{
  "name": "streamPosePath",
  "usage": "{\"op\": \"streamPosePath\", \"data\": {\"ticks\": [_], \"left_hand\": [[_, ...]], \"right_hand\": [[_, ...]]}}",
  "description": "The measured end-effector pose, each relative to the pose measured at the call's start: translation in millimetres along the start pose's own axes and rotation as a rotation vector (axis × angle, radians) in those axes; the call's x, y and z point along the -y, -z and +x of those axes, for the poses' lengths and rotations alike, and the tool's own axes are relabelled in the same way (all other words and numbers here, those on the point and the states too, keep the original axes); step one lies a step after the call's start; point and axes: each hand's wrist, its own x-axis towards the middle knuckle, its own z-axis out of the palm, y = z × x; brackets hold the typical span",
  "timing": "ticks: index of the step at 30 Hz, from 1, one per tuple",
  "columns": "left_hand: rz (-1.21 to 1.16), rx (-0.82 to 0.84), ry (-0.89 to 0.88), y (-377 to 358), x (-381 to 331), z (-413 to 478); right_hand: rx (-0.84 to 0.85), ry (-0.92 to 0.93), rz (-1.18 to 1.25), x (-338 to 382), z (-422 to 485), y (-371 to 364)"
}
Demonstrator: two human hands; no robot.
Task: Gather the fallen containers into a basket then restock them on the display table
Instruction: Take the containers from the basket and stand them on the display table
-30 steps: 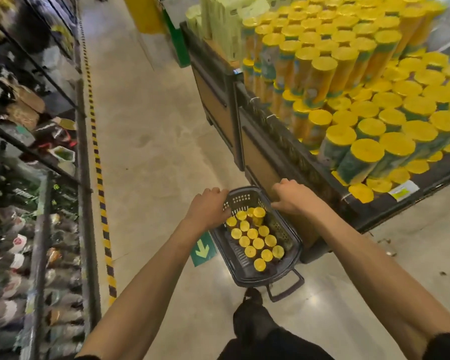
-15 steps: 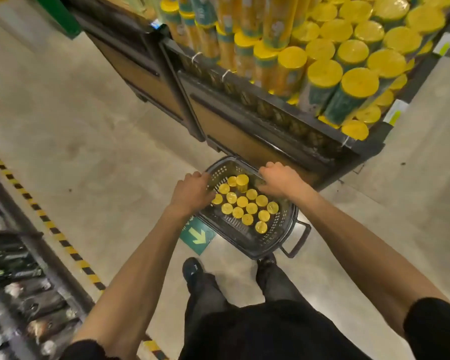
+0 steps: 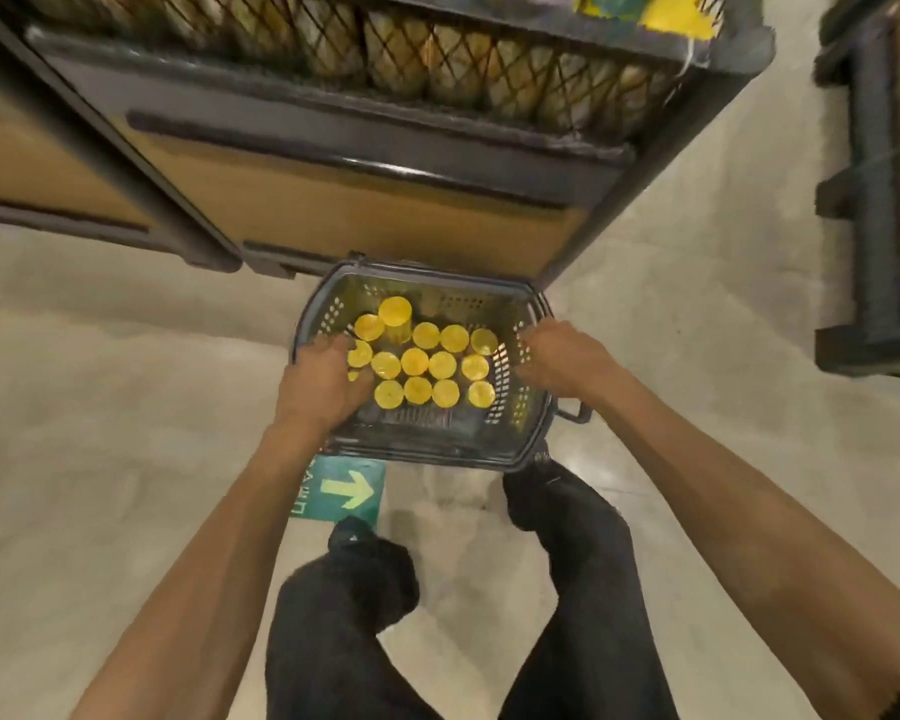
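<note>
Both bare arms reach down and forward, nearly straight. The left hand (image 3: 323,389) curls its fingers over the left edge of the basket (image 3: 437,277); the right hand (image 3: 562,362) grips the right edge, knuckles up.

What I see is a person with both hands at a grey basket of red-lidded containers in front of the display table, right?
Not quite: the lids are yellow, not red. The head view shows the left hand and right hand at the grey basket of yellow-lidded containers in front of the display table.
</note>
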Motion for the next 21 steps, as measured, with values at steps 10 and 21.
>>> {"op": "streamPosePath", "data": {"ticks": [10, 21], "left_hand": [[0.002, -0.008, -0.128, -120.1, 60.2, 123.6], [-0.117, -0.180, -0.117, -222.6, 77.9, 231.8]], "right_hand": [[0.018, -0.171, 0.235, -1.3, 105.5, -164.0], [0.012, -0.374, 0.286, -22.7, 214.0, -287.1]]}}
